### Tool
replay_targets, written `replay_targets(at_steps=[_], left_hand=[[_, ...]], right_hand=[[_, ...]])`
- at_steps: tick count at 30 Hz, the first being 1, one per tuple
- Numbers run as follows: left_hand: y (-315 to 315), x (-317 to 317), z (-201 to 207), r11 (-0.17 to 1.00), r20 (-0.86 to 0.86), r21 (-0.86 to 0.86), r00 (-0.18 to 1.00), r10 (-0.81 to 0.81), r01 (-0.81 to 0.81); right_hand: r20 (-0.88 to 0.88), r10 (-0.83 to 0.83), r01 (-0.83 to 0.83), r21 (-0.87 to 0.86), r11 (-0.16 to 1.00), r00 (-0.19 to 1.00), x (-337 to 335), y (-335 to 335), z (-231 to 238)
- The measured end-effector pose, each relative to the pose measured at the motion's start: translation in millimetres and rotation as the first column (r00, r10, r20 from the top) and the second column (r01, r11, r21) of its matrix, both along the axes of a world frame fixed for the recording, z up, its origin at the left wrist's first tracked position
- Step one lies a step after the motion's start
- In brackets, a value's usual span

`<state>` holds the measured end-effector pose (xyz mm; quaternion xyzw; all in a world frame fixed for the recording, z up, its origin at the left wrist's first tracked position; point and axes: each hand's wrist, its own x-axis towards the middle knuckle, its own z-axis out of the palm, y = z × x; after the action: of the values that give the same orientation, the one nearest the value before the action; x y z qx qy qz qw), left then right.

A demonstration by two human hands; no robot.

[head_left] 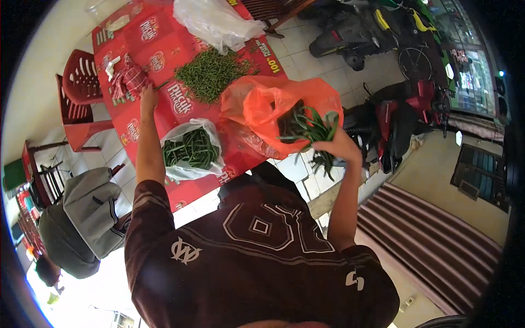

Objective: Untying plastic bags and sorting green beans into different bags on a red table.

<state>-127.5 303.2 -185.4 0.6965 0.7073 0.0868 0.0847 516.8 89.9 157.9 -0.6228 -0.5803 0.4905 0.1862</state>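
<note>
My right hand (340, 146) is wrapped round a bunch of green long beans (313, 127), which droop on both sides of the fingers. The bunch is at the mouth of an orange plastic bag (257, 101) on the table's right edge. Stretched far forward, my left hand (147, 99) has its fingers closed at the end of a red checkered cloth (134, 75). A thin green piece (162, 85) lies beside those fingers. Nearer me, a white plastic bag (174, 174) holds cut dark green pods (191, 148). Beyond it spreads a loose pile of thin green pieces (210, 75).
A red printed cover lies over the table (131, 112). A clear plastic bag (213, 24) rests at its far end. Red plastic chairs (82, 76) stand left, with a grey bag (93, 202) lower down. Parked motorbikes (383, 123) stand on the tiled floor at right.
</note>
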Motion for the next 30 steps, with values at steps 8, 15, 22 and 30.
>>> replay_targets(at_steps=[8,15,22,30], left_hand=[[-24,54,40,0.998,-0.018,-0.018,0.998,0.059,-0.06],[-32,54,50,0.996,-0.205,0.014,0.975,0.085,-0.084],[-40,46,47,0.995,-0.249,-0.088,0.968,0.02,-0.043],[-20,93,169,0.981,-0.018,0.094,0.985,0.17,-0.168]], right_hand=[[0.235,0.257,-0.273,0.037,0.961,0.937,-47,104,-122],[0.201,-0.029,0.013,0.08,0.997,0.979,-28,120,-148],[0.296,-0.17,0.084,0.283,0.955,0.94,-29,105,-144],[0.577,0.134,-0.182,0.026,0.983,0.806,-94,125,-133]])
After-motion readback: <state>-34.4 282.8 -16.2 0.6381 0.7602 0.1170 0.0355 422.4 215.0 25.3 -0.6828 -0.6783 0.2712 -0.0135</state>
